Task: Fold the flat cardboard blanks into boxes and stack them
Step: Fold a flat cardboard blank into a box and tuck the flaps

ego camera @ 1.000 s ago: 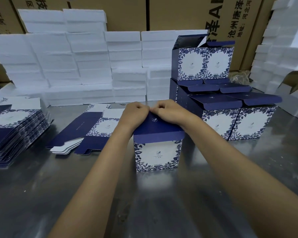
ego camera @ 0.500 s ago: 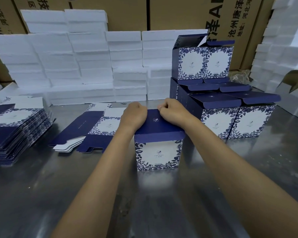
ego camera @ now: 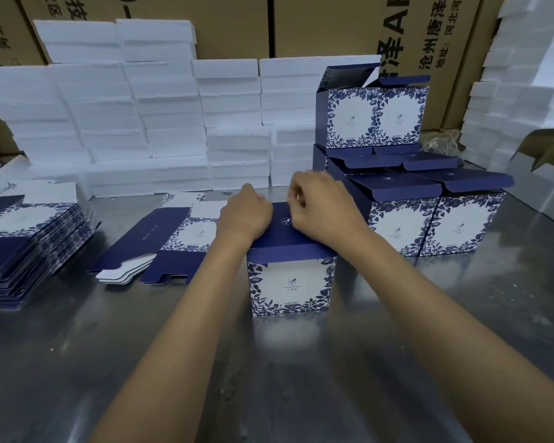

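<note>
A folded blue-and-white floral box (ego camera: 290, 284) stands on the metal table (ego camera: 77, 362) in front of me, its navy lid (ego camera: 288, 236) lying down over the top. My left hand (ego camera: 245, 215) is curled over the lid's far left edge. My right hand (ego camera: 322, 207) has curled fingers at the lid's far right edge; what the fingertips hold is hidden. A tall pile of flat blanks (ego camera: 29, 231) lies at the left. A few loose blanks (ego camera: 160, 244) lie just left of the box. Finished boxes (ego camera: 429, 219) stand at the right, with one (ego camera: 371, 116) stacked on top.
White foam slabs (ego camera: 141, 123) are piled along the back, and more (ego camera: 518, 107) rise at the right. Large brown cartons (ego camera: 333, 27) stand behind them. An open grey carton (ego camera: 544, 174) sits at the far right edge.
My hands have drawn apart from the middle of the lid's far edge toward its corners. The lid has come down flatter on the box. My right hand has lifted slightly.
</note>
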Demonstrator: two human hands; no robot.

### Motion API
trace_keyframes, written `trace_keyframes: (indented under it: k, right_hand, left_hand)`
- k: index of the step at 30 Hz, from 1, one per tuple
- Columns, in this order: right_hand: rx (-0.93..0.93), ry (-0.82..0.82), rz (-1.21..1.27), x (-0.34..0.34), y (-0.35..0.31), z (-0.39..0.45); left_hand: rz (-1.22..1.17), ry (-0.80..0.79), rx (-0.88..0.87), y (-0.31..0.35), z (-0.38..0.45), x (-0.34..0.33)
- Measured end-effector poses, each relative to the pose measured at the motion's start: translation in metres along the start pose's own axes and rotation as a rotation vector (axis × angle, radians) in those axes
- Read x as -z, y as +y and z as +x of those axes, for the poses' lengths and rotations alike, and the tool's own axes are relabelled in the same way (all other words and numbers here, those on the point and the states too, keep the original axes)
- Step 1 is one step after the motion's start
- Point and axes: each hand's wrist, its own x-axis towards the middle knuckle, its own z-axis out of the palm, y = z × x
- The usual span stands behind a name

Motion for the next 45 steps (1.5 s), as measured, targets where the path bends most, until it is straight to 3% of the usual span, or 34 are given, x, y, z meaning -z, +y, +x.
trace_keyframes:
  k: [4,7,11,13,15,19,23,27,34,39,45]
  right_hand:
    - [0.075,0.031,0.124,-0.006,0.005,-0.026]
    - [0.004,0.044,0.368,-0.013,0.014,-0.046]
    - [-0.047,0.003,0.578,-0.016,0.021,-0.059]
    - [-0.065,0.019,0.602,-0.017,0.022,-0.059]
    - [-0.079,0.068,0.620,-0.020,0.019,-0.059]
    - [-0.101,0.198,0.636,-0.027,0.013,-0.061]
    - [-0.120,0.125,0.720,-0.028,0.017,-0.063]
    - [-0.140,0.042,0.844,-0.024,0.028,-0.061]
    - [-0.190,0.071,0.891,-0.029,0.035,-0.047]
    - [-0.153,0.016,1.003,-0.030,0.043,-0.048]
    - [-0.152,0.077,1.100,-0.036,0.042,-0.048]
  left_hand:
    - [0.115,0.062,-0.034,0.004,0.010,-0.002]
    - [0.191,0.131,-0.043,0.008,0.016,-0.002]
    - [0.301,0.196,-0.346,0.014,0.014,0.001]
    - [0.294,0.172,-0.411,0.012,0.008,0.002]
    - [0.162,0.121,-0.380,0.005,0.000,0.003]
    - [-0.395,-0.009,-0.346,-0.014,-0.030,-0.008]
    - [-0.731,-0.096,-0.385,-0.039,-0.046,-0.011]
    - [-0.721,-0.224,-0.426,-0.045,-0.043,-0.008]
    - [-0.741,-0.104,-0.411,-0.041,-0.037,-0.019]
    - [-0.844,-0.192,-0.418,-0.056,-0.030,-0.016]
    - [-0.956,-0.156,-0.388,-0.056,-0.026,-0.020]
